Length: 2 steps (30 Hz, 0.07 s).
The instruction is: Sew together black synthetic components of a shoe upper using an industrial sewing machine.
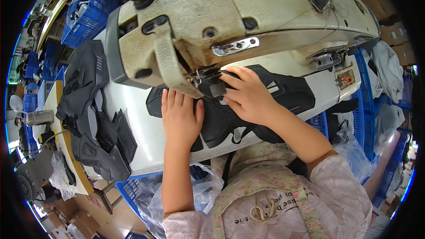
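A cream-coloured industrial sewing machine reaches across the white worktable. Beneath its needle area lies a black padded sewn piece with a loose strap hanging toward me. My left hand rests flat on the left part of that piece, fingers stretched out. On the other side of the presser foot, my right hand lies on the piece, its fingers spread close to the foot. The needle itself is hidden behind the machine head.
Several dark grey sewn pieces are piled on the table's left side. A blue crate stands at the far left. Clear plastic bags hang in a blue basket below the front edge. More blue crates stand at the right.
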Motion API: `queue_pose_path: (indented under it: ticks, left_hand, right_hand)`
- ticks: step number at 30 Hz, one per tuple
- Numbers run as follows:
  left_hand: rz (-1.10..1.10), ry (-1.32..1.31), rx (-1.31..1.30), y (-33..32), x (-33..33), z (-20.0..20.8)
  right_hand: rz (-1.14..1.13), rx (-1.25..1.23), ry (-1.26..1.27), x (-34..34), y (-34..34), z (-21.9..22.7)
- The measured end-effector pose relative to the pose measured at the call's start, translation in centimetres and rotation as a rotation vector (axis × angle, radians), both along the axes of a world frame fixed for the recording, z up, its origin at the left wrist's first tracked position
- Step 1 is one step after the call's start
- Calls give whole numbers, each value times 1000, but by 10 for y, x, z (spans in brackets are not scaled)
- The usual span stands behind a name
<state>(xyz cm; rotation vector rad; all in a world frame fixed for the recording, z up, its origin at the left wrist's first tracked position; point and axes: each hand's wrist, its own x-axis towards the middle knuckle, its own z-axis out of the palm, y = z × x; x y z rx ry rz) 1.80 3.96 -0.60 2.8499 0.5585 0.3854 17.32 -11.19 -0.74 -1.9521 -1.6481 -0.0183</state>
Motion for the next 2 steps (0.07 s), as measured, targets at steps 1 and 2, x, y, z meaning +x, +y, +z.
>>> queue_pose_path:
  ticks: [1,2]
  left_hand:
    - [6,6,-3,0,0,0]
    - [1,6,-5,-1,2,0]
  right_hand:
    - [4,16,4,0,0,0]
    - [4,17,4,0,-2,-1]
